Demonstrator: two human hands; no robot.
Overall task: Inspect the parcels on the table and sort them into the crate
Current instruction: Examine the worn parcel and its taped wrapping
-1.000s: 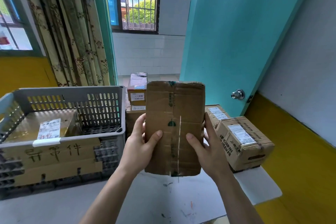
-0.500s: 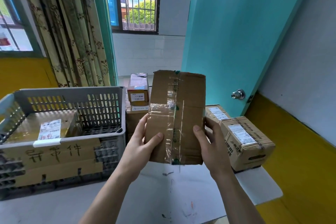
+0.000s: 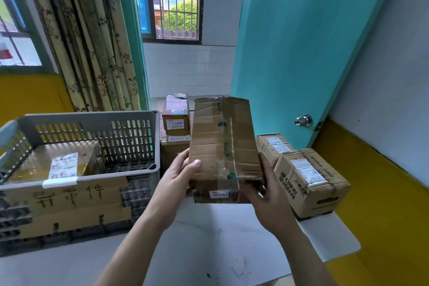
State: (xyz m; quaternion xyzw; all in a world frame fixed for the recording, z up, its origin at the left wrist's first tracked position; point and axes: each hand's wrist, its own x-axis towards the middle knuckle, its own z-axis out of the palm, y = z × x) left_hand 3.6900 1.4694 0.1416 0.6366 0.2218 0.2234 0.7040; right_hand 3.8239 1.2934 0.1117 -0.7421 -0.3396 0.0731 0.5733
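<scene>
On the left stands a grey plastic crate (image 3: pixel 97 132) on the white table (image 3: pixel 185 251). A piece of cardboard (image 3: pixel 65 204) is fixed on its front wall, with three handwritten Chinese characters in dark ink. Inside the crate lies a flat parcel (image 3: pixel 46 160) wrapped in clear tape, with a white shipping label that has red handwriting; the printed text is too small to read.

Behind the crate's right corner is a small box (image 3: pixel 175 115) on top of another box; its white sticker shows the number "0042".

In the middle, the left hand (image 3: pixel 178 176) grips the left edge of a cardboard box (image 3: pixel 222 144), thumb on the top face. The right hand (image 3: pixel 267 195) holds the lower right corner from below, fingers curled under it. The box is above the table, between the crate and the parcels on the right. It has clear tape, small green marks and a small white label on the near end, not readable.

Half a second ago the broad face of the box stood nearly upright toward the camera; now it is tilted back, and the near end face with the label is visible.

On the right lie two taped parcels (image 3: pixel 311 181), touching, with white labels and black Chinese print on the side.
</scene>
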